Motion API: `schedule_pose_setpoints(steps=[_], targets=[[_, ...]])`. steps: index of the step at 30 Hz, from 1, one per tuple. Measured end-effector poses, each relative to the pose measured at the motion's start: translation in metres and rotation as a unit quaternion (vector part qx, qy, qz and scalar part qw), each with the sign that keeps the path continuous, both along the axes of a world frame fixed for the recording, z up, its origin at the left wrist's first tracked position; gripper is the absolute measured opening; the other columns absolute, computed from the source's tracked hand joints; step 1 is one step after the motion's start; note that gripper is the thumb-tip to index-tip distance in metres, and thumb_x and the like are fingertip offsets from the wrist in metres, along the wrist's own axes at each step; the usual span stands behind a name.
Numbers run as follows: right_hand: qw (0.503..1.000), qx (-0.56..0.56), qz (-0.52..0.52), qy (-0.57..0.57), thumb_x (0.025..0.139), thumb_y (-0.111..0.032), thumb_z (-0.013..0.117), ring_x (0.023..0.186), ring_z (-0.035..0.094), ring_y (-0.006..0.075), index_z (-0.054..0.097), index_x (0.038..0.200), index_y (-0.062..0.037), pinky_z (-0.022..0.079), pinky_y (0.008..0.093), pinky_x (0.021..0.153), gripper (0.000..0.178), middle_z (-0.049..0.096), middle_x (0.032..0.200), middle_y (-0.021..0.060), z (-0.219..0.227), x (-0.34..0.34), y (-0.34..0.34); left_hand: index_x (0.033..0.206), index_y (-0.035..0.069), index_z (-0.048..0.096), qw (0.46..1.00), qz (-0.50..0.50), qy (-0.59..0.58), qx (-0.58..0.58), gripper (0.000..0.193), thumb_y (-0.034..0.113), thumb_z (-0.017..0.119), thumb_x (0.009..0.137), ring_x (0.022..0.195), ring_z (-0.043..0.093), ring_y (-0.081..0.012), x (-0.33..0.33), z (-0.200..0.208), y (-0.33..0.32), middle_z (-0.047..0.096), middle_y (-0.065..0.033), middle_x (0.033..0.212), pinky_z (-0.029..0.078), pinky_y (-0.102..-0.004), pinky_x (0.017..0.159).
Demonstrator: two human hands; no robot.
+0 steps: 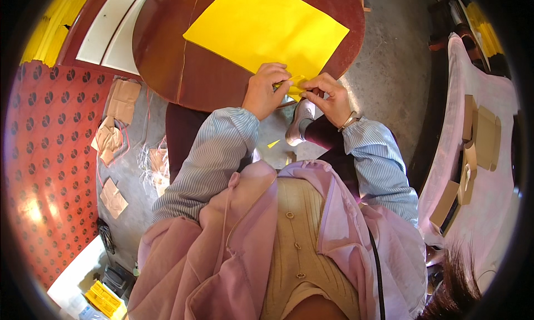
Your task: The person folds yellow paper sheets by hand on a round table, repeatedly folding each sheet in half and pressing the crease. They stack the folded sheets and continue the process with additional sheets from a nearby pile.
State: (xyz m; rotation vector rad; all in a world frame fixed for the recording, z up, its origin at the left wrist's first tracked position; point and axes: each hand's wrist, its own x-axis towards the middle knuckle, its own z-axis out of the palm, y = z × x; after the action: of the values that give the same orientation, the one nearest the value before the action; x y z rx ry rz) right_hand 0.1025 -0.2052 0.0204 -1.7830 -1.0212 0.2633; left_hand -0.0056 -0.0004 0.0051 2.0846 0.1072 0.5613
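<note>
We pinch a small folded yellow paper (296, 84) between the fingers of our left hand (267, 89) and right hand (329, 97), both clamped on it at the near edge of the round brown bench (183, 69). A big yellow sheet (267, 28) lies flat on the bench just beyond. Below us the grey concrete floor (389, 58) holds brown paper scraps (114, 119) beside a red patterned mat (50, 170).

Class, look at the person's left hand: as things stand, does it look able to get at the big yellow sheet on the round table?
Probably yes. The left hand already pinches the near corner of the yellow sheet beside the right hand, and nothing lies on the sheet between them.
</note>
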Motion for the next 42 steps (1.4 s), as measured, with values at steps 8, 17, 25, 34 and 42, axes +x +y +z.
schedule_pose_setpoints(steps=[8, 17, 25, 34, 42], targets=[[0.999, -0.019, -0.015, 0.042, 0.091, -0.007, 0.083, 0.077, 0.067, 0.0103, 0.080, 0.101, -0.0011, 0.051, 0.0247, 0.068, 0.012, 0.072, 0.093, 0.0051, 0.0032, -0.0015, 0.0022, 0.101, 0.000, 0.077, 1.000, -0.017, -0.002, -0.019, 0.013, 0.008, 0.078, 0.090, 0.120, 0.068, -0.0344, -0.0006, -0.0005, 0.0026, 0.075, -0.0171, 0.113, 0.057, -0.0406, 0.096], [0.994, 0.003, -0.030, 0.109, 0.088, -0.007, 0.086, 0.074, 0.064, 0.0073, 0.079, 0.098, -0.0001, 0.050, 0.0230, 0.066, 0.014, 0.071, 0.090, 0.0026, -0.0030, 0.0005, 0.0063, 0.101, 0.001, 0.078, 0.999, -0.040, -0.020, -0.010, 0.017, 0.005, 0.080, 0.085, 0.121, 0.066, -0.0351, -0.0018, 0.0031, 0.0038, 0.075, -0.0161, 0.112, 0.055, -0.0421, 0.101], [0.999, -0.017, -0.037, 0.028, 0.088, -0.005, 0.086, 0.072, 0.064, 0.0093, 0.078, 0.099, -0.0014, 0.050, 0.0242, 0.064, 0.014, 0.068, 0.087, 0.0031, 0.0015, -0.0022, 0.0035, 0.096, 0.001, 0.078, 0.999, 0.007, -0.001, -0.035, 0.013, 0.008, 0.081, 0.086, 0.119, 0.068, -0.0334, 0.0006, 0.0012, -0.0038, 0.075, -0.0149, 0.110, 0.056, -0.0412, 0.099], [1.000, -0.016, -0.020, 0.013, 0.087, -0.006, 0.086, 0.072, 0.064, 0.0097, 0.081, 0.100, -0.0027, 0.049, 0.0245, 0.064, 0.015, 0.070, 0.090, 0.0036, -0.0006, -0.0015, 0.0022, 0.098, 0.000, 0.076, 0.999, -0.011, -0.008, -0.038, 0.012, 0.008, 0.078, 0.089, 0.118, 0.068, -0.0355, -0.0004, 0.0008, 0.0012, 0.074, -0.0178, 0.111, 0.055, -0.0422, 0.100], [0.997, -0.014, -0.034, 0.070, 0.087, -0.007, 0.087, 0.074, 0.063, 0.0072, 0.079, 0.096, -0.0013, 0.050, 0.0231, 0.066, 0.013, 0.070, 0.089, 0.0017, -0.0035, 0.0005, 0.0042, 0.102, 0.000, 0.076, 0.999, -0.038, -0.019, -0.004, 0.015, 0.005, 0.076, 0.088, 0.120, 0.067, -0.0353, -0.0023, 0.0031, 0.0049, 0.074, -0.0175, 0.113, 0.055, -0.0420, 0.101]])
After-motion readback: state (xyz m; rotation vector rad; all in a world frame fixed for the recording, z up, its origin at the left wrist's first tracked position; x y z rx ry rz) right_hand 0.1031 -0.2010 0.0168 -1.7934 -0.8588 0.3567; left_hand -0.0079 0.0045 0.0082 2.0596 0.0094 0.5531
